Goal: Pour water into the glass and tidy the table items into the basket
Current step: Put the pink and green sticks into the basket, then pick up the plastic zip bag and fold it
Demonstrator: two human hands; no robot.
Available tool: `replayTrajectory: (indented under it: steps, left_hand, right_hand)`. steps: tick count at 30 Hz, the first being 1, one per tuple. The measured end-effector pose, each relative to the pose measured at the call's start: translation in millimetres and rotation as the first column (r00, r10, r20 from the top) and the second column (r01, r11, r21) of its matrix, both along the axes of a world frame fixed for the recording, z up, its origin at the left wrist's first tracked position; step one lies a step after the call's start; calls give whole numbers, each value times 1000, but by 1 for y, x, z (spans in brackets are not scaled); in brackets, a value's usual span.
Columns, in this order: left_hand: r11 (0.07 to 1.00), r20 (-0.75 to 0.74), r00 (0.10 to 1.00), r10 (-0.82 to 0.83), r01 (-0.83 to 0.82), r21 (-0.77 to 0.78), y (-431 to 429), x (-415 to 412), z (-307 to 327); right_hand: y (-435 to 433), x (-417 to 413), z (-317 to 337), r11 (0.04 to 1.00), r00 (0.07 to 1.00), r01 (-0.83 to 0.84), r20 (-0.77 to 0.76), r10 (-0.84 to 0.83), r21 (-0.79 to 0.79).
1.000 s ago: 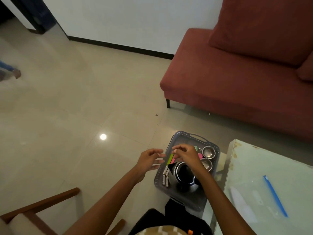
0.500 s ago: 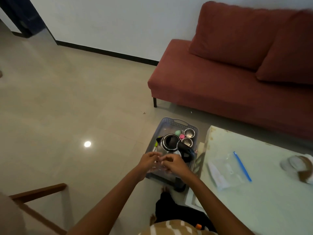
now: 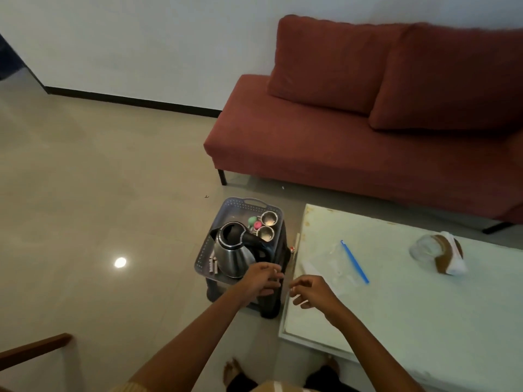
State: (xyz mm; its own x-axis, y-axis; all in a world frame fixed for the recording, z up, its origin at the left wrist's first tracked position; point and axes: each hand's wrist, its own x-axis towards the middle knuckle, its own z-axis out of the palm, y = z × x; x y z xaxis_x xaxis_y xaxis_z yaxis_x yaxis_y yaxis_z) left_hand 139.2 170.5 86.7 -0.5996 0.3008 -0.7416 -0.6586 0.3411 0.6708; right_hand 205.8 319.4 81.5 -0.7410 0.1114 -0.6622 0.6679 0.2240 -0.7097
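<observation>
The left hand (image 3: 261, 280) hides the basket's (image 3: 203, 257) near corner.

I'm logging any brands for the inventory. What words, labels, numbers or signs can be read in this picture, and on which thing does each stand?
None can be read.
Kettle: no lettering shows on its steel body.
Two metal cups in the basket: no marks visible.
Clear zip bag on the table: only a blue strip, no print.
Brown and white thing on the table: too blurred to tell.

Shiny metal kettle (image 3: 232, 251), perforated plastic basket (image 3: 223, 208), glossy tiled floor (image 3: 85, 193)
</observation>
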Motion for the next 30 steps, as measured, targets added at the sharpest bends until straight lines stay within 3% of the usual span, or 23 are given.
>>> replayTrajectory:
  steps: [8, 17, 23, 30]
  left_hand:
    - [984, 81, 991, -110, 120, -132, 143, 24, -25]
    - [949, 90, 971, -222, 236, -208, 221, 21, -56]
    - [967, 107, 991, -80, 103, -232, 232, 3, -110]
    - [936, 142, 989, -50, 96, -339, 226, 0, -169]
  right_hand:
    - [152, 40, -50, 998, 991, 68, 114, -68, 4]
    - [246, 50, -114, 979, 948, 200, 247, -201, 27]
    - [263, 10, -192, 926, 913, 339, 179, -366, 164]
    - [252, -17, -266, 897, 963, 169, 124, -238, 408]
